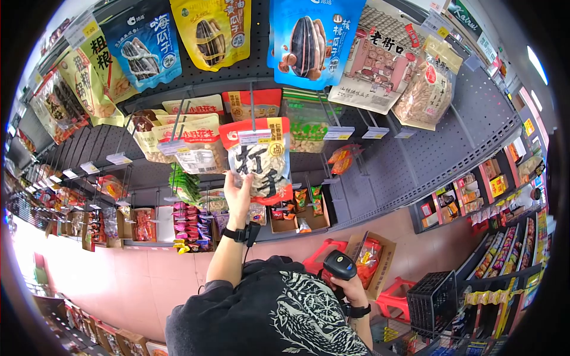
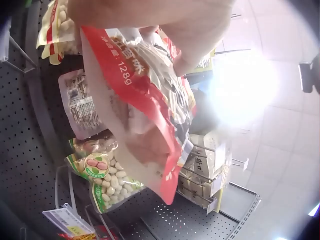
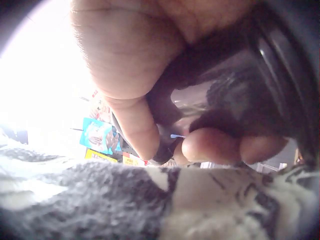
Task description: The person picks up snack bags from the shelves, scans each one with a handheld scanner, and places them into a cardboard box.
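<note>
The person's left hand (image 1: 238, 193) grips the lower left side of a snack bag (image 1: 261, 166), its thumb lying on the printed front. The bag is smooth, glossy plastic, roughly rectangular, with red bands at its top and bottom edges and big black characters across a pale middle. It is at the front of the shelf rack, behind a flat plastic price tag (image 1: 254, 137). In the left wrist view its red strip, printed 128g, looks bent and wavy, and the bag tilts.

The right hand (image 1: 354, 289) is clamped round the handle of a black scanner (image 1: 340, 264) with a rounded, shiny plastic head. The 2 hands are well apart, the right 1 lower, beside the black cloth shirt (image 1: 243, 314) with its white feathery print. A dark band (image 1: 240, 234) circles the left wrist.

Above the bag hang a matte yellow pouch (image 1: 214, 35) and a glossy blue pouch (image 1: 314, 44), both showing striped seeds. The back panel (image 2: 30, 135) is dark, punched with small round holes. A clear bag of peanuts (image 2: 114, 180), lumpy and green-edged, hangs near the held bag. Below the rack, on the pinkish, smooth floor (image 1: 148, 273), are an open cardboard box (image 1: 383, 264) and a latticed black crate (image 1: 433, 302).
</note>
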Demonstrator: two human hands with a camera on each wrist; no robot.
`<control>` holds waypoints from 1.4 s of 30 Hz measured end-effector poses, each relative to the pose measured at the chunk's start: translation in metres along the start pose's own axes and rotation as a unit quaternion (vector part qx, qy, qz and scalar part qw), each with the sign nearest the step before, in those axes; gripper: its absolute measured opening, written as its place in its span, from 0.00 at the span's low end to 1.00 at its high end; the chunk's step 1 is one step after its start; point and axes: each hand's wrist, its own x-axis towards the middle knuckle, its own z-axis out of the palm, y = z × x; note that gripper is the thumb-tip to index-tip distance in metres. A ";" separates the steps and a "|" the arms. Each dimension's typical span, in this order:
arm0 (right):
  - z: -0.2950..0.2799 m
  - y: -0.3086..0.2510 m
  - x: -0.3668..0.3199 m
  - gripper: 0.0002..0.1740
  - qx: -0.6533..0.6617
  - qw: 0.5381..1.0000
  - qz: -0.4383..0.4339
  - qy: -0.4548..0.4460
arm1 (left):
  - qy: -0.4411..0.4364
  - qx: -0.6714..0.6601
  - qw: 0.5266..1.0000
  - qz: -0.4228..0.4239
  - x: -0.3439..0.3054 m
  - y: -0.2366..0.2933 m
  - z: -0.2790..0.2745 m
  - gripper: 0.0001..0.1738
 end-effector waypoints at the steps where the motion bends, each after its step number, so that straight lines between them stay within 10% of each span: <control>1: 0.000 0.000 0.001 0.16 0.000 1.000 0.002 -0.004 | -0.002 -0.080 0.996 -0.030 -0.006 0.001 0.003 0.09; 6: -0.003 0.005 0.003 0.17 -0.011 1.000 -0.001 -0.028 | -0.023 -0.152 0.987 -0.036 -0.019 -0.005 -0.001 0.12; 9: 0.003 -0.001 0.003 0.18 -0.007 1.000 0.016 -0.014 | -0.126 -0.139 0.955 -0.231 -0.025 0.006 0.005 0.20; 10: 0.002 0.000 0.003 0.18 -0.014 1.000 0.020 -0.017 | -0.176 -0.283 0.857 -0.393 -0.025 -0.019 0.003 0.17; 14: 0.011 0.001 0.004 0.19 -0.025 0.999 -0.032 0.011 | -0.441 -0.501 0.531 -0.522 -0.060 -0.089 0.010 0.17; 18: 0.025 -0.015 -0.007 0.17 -0.114 0.988 -0.096 0.048 | -0.491 -0.586 0.445 -0.467 -0.080 -0.101 0.030 0.18; 42: 0.030 -0.036 -0.011 0.29 -0.213 0.972 -0.061 -0.075 | -0.424 -0.635 0.551 -0.336 -0.086 -0.107 0.042 0.12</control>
